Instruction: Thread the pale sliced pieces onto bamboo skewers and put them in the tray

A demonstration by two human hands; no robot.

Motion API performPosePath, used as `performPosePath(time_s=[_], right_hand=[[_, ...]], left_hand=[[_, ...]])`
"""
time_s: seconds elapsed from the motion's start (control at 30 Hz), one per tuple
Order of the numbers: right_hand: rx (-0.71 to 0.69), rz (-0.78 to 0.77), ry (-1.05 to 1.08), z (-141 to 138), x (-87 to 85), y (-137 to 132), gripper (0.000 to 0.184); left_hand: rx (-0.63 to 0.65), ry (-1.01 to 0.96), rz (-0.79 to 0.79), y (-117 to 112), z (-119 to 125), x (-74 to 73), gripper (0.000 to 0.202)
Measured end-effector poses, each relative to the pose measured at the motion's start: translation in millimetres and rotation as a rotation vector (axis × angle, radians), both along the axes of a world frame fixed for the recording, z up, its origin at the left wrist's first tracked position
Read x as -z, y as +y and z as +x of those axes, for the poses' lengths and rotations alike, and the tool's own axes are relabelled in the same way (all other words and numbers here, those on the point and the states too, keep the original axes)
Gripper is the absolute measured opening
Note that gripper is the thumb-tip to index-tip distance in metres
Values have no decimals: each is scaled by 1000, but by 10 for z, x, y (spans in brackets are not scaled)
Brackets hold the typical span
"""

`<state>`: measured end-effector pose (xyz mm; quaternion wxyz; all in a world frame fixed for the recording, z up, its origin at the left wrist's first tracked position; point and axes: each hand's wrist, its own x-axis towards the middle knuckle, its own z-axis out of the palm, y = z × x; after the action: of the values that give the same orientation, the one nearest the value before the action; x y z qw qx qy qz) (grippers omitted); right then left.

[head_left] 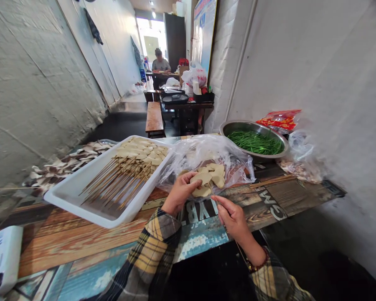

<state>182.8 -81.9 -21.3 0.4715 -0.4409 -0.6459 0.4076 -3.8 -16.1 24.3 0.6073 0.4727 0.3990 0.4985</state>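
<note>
My left hand is closed on a pale, flat oval food slice, pinched between thumb and fingers. More such slices lie just beyond it on an opened clear plastic bag. My right hand is to the right and a little nearer me, its fingers closed round a thin wooden skewer whose rear end runs back below the wrist. The skewer's tip is near the held slice; I cannot tell whether they touch. Left of my hands, a white tray holds many skewered slices, sticks toward me.
A metal bowl of green chives stands at the back right, beside plastic bags. Mushroom-like pieces lie beyond the tray. A white device sits at the left edge. Another person sits far back.
</note>
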Motion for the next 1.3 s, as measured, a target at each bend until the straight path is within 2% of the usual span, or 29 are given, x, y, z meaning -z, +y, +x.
performPosePath(time_s=[0.1, 0.33, 0.43, 0.6, 0.93, 1.3], right_hand=[[-42, -12, 7, 18, -11, -19, 38], [-18, -12, -14, 50, -31, -69, 36], [-55, -19, -52, 46, -40, -70, 35], [-63, 77, -142, 44, -29, -53, 38], [-21, 176, -176, 14, -44, -21, 38], [-2, 121, -192, 2, -38, -19, 40]], left_hand=[[-2, 2, -10, -11, 16, -7, 28], [4, 2, -2, -23, 33, 7, 26], [-1, -7, 1, -16, 31, 8, 26], [-9, -12, -12, 0, 33, 7, 28], [-63, -5, 2, -13, 37, -40, 30], [-50, 28, 14, 2, 29, 0, 28]])
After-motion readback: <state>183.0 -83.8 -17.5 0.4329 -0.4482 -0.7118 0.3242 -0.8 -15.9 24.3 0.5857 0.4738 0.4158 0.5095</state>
